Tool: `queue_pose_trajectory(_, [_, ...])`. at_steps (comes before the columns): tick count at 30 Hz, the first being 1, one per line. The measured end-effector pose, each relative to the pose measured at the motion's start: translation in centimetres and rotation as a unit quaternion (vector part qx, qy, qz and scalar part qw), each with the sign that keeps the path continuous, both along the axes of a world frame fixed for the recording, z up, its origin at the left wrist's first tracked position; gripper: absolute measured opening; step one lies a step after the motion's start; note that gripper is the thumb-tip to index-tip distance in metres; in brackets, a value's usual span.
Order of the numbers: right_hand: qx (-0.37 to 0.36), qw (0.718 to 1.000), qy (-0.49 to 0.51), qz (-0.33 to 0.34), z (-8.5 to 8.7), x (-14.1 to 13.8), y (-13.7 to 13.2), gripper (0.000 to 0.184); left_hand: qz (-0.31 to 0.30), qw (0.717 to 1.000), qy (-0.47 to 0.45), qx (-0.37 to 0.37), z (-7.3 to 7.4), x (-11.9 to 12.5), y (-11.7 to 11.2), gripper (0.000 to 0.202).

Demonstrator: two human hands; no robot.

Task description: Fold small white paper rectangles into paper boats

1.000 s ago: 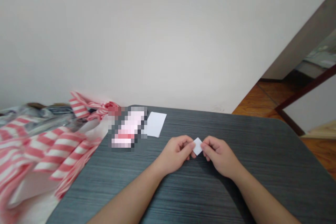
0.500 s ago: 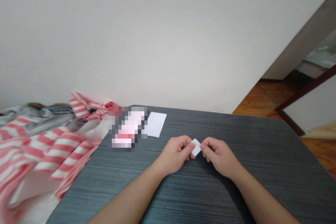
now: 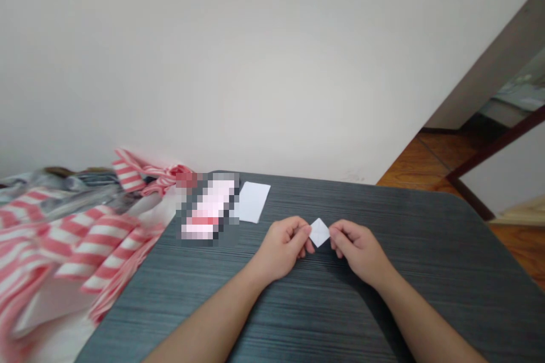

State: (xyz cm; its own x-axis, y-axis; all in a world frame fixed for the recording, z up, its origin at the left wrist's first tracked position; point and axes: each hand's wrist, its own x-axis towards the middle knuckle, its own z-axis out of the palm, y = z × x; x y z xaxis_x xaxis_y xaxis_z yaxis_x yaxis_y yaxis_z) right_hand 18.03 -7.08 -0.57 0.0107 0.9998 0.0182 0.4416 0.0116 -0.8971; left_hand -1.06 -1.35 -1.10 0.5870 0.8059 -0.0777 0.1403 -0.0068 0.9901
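Observation:
A small white square of folded paper (image 3: 319, 232) is held up corner-wise just above the dark table, with faint creases on its face. My left hand (image 3: 284, 247) is closed, pinching the paper's left corner between thumb and fingers. On the other side my right hand (image 3: 358, 248) is closed too, its thumb and fingertips gripping the right corner. Beyond my left hand lies a small stack of white paper (image 3: 254, 202), flat on the table.
Left of the stack is a pixelated pink-and-black object (image 3: 210, 204). The dark wood-grain table (image 3: 426, 249) meets a pale wall (image 3: 272, 68) at the back. Red-and-white striped cloth (image 3: 89, 238) is heaped along the left; a wooden floor (image 3: 409, 156) shows at right.
My hands have moved slightly apart. More of the paper square now shows between them, stretched by its two side corners. The stack and the pixelated object stay put.

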Motion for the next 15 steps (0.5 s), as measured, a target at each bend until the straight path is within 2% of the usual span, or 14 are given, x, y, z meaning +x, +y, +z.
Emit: queue_pose_trajectory(15, [0.01, 1.0, 0.013, 0.019, 0.09, -0.08, 0.04, 0.021, -0.008, 1.0, 0.01, 0.021, 0.21, 0.04, 0.0, 0.033])
